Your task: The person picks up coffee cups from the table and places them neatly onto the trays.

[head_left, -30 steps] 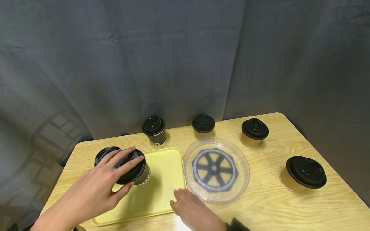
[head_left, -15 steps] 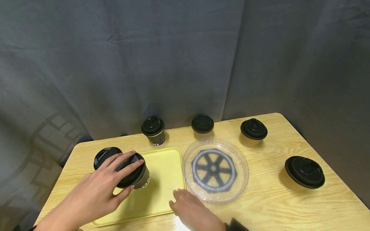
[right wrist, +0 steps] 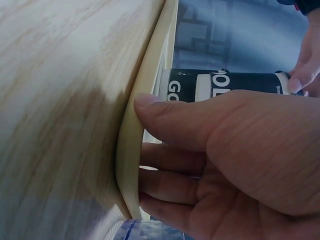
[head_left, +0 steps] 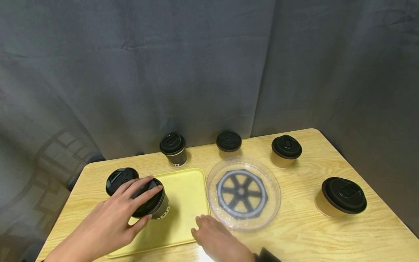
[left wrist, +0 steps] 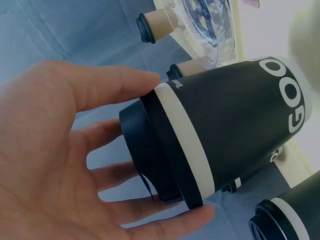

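My left hand (head_left: 114, 218) holds a black paper coffee cup (left wrist: 220, 125) by its lidded top, thumb on one side and fingertips round the other. The cup has a pale band and white lettering, and stands upright, its base low over or on the yellow tray (head_left: 188, 203). My right hand (head_left: 219, 238) is at the tray's near right corner; in the right wrist view its thumb lies on the outer rim while the other fingers reach inside it, pinching the edge. Another black lidded cup (head_left: 119, 180) stands behind the left hand, partly covered by it.
Right of the tray lies a round clear plastic dish (head_left: 277, 198) over a dark spoked shape. Along the back stand a small black cup (head_left: 177, 158) and two tan cups with black lids (head_left: 229, 141) (head_left: 283, 160). Another tan cup (head_left: 324, 203) stands at the right. A grey curtain (head_left: 183, 72) hangs behind.
My left hand and the held cup have shifted slightly toward me, showing more of the cup behind. The right hand has stayed at the tray's corner.
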`<state>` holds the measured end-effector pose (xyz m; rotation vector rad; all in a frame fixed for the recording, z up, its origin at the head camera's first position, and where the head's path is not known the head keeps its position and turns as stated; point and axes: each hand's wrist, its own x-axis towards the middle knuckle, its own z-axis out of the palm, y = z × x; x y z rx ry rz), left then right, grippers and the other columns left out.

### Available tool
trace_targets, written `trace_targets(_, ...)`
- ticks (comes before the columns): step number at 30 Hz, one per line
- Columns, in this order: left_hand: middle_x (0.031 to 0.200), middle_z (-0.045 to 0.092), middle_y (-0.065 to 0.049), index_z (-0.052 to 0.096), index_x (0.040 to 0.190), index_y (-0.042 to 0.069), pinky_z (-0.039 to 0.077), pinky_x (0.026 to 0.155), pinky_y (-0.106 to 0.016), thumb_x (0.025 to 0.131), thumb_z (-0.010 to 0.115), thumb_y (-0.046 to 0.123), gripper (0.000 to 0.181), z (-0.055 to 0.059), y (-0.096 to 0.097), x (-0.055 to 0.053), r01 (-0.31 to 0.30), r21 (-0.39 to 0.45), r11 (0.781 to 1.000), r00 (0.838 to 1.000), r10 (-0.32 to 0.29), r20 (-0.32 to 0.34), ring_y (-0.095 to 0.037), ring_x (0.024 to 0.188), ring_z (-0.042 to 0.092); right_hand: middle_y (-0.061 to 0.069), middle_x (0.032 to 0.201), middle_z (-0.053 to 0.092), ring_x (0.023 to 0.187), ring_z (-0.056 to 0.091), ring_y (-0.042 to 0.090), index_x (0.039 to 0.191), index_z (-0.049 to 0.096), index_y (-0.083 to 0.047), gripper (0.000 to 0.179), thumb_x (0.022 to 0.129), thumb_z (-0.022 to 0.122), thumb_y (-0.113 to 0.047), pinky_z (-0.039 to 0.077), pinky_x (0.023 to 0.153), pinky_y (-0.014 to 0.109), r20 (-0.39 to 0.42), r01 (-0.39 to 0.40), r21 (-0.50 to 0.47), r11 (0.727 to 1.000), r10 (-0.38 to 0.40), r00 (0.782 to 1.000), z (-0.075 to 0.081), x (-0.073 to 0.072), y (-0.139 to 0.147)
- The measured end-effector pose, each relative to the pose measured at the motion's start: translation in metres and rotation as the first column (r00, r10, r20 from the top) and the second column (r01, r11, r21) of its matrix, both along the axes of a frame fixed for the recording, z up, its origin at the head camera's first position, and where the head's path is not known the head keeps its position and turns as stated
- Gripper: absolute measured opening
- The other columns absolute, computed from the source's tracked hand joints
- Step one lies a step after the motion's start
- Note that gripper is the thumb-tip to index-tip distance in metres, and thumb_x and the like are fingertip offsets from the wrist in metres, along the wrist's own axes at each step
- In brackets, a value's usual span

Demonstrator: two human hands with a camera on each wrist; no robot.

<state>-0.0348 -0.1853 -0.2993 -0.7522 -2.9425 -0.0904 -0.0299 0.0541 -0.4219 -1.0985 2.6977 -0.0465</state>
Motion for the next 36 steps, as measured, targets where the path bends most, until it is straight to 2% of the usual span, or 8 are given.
trace_targets(5,0.146,0.047,0.002,0.053,0.137,0.036,0.057,0.063,-0.039,0.077,0.08,0.028,0.066,-0.002,0.001,0.001,0.009,0.001,1.0,1.0,-0.009,-0.011,-0.027,0.127,0.05,0.003,0.141,0.056,0.131,0.054,0.018,0.131,0.06,-0.027,0.045,0.088,0.065,-0.017,0.04,0.113,0.03,-0.043,-0.018,0.007,1.0,0.018,0.999,0.0,0.0,0.001)
trace_targets(9,0.145,0.048,0.003,0.053,0.137,0.037,0.056,0.064,-0.037,0.076,0.081,0.029,0.067,-0.004,0.001,0.001,0.01,-0.001,1.0,1.0,-0.01,-0.012,-0.024,0.127,0.05,0.003,0.141,0.055,0.131,0.053,0.018,0.131,0.059,-0.028,0.045,0.088,0.063,-0.015,0.04,0.113,0.031,-0.04,-0.009,0.005,1.0,0.009,0.999,0.001,0.001,0.001)
trace_targets(15,0.145,0.049,0.001,0.054,0.136,0.035,0.058,0.07,-0.044,0.076,0.081,0.028,0.066,-0.006,0.002,0.001,0.021,0.008,1.0,0.999,-0.021,-0.025,-0.028,0.128,0.05,0.003,0.138,0.058,0.128,0.056,0.018,0.129,0.061,-0.028,0.044,0.087,0.065,-0.015,0.041,0.112,0.03,-0.075,-0.016,0.006,1.0,0.017,0.997,0.002,0.0,0.0)
trace_targets(25,0.143,0.05,-0.001,0.056,0.135,0.033,0.057,0.079,-0.051,0.075,0.081,0.027,0.066,-0.01,0.002,0.002,0.044,0.013,0.999,0.998,-0.044,-0.053,-0.032,0.126,0.052,0.002,0.14,0.057,0.129,0.055,0.017,0.13,0.061,-0.029,0.046,0.086,0.066,-0.015,0.041,0.112,0.029,-0.071,-0.016,0.027,1.0,0.018,0.997,0.001,-0.002,0.0)
trace_targets(36,0.144,0.051,0.0,0.056,0.135,0.035,0.057,0.076,-0.048,0.075,0.081,0.028,0.065,-0.016,0.003,0.002,0.01,-0.003,1.0,1.0,-0.01,0.02,-0.029,0.127,0.052,0.002,0.141,0.055,0.131,0.053,0.018,0.131,0.06,-0.029,0.045,0.088,0.063,-0.015,0.041,0.113,0.031,-0.019,-0.001,0.01,1.0,0.001,1.0,0.001,0.0,0.0)
